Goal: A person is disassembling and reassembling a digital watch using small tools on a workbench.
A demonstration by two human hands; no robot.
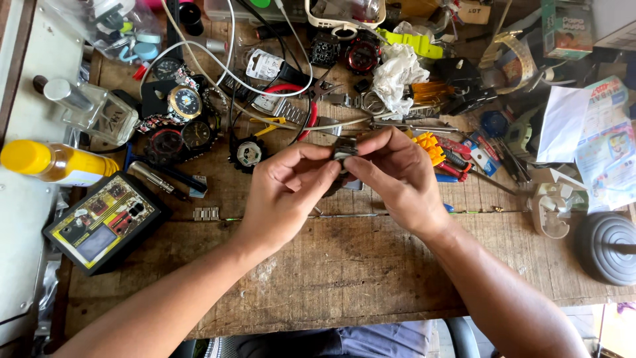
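Over the middle of a worn wooden counter (344, 265), a person's left hand (281, 192) and right hand (397, 176) meet fingertip to fingertip, both closed in a pinching grip on a small metal watch part (344, 148) held in the air just above the boards. The piece looks like a section of bracelet or clasp, though most of it is hidden behind the fingers. A loose run of metal links (205, 213) lies on the counter toward its left edge, well apart from the hands. Toward the far edge, red-handled pliers (301, 106) sit among a spread of wristwatches (179, 116), a crumpled white tissue (397, 73) and a tangle of white cable (218, 73). A small electronic tester (103, 222) rests near the left edge beside a yellow-capped bottle (50, 162); screwdrivers (457, 162) lie just right of the hands. The likely hazard is a slip: the part is small and smooth, held only by fingertips, and a pin or spring freed under pressure could drop into the clutter or the gaps between the boards, or roll off the near edge. Pressing too hard could also bend a link or nick a fingertip.
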